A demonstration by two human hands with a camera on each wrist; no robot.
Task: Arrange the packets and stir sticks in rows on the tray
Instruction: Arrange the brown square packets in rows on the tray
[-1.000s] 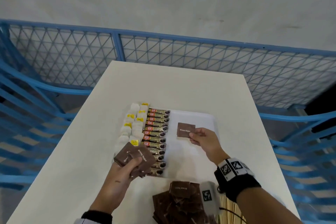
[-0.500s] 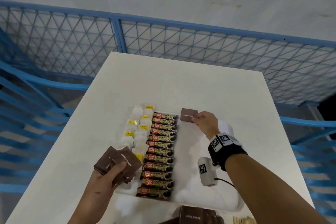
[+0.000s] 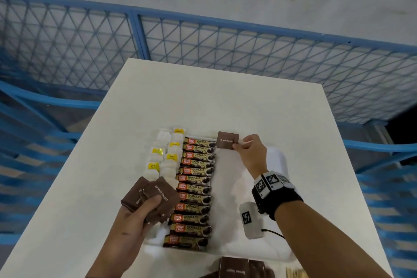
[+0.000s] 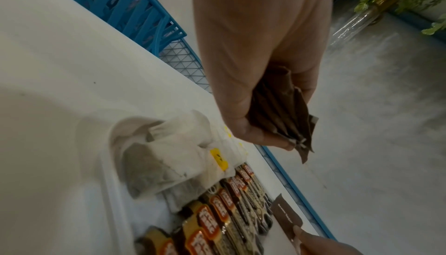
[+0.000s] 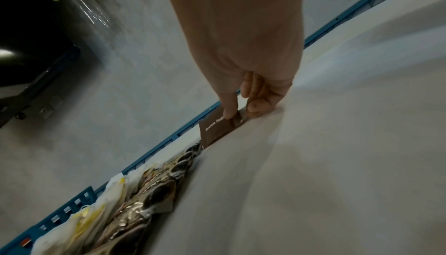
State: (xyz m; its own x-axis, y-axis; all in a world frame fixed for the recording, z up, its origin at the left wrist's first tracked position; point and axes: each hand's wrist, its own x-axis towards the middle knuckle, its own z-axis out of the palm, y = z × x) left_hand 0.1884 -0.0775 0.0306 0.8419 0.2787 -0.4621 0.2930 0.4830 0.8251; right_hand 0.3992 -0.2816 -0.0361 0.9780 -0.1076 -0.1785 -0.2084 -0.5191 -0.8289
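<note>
A white tray point(image 3: 278, 160) lies on the table with a row of tea bags point(image 3: 168, 156) at its left and a row of coffee granule sticks point(image 3: 195, 187) beside them. My right hand point(image 3: 247, 149) pinches one brown sugar packet point(image 3: 227, 140) by its right edge at the tray's far end, just right of the top coffee stick. The same packet point(image 5: 218, 128) shows standing on edge in the right wrist view. My left hand point(image 3: 144, 210) grips a fanned stack of brown sugar packets point(image 3: 150, 196) over the tray's left side, seen as a bunch of packets point(image 4: 284, 114) in the left wrist view.
More brown sugar packets point(image 3: 237, 269) and wooden stir sticks point(image 3: 295, 273) lie on the table at the near edge. The white table point(image 3: 214, 97) is ringed by a blue mesh fence point(image 3: 203, 47). The tray's right half point(image 3: 228, 210) holds nothing.
My right hand has carried the single packet from the tray's middle to its far end, next to the top coffee stick. The left hand has kept its stack.
</note>
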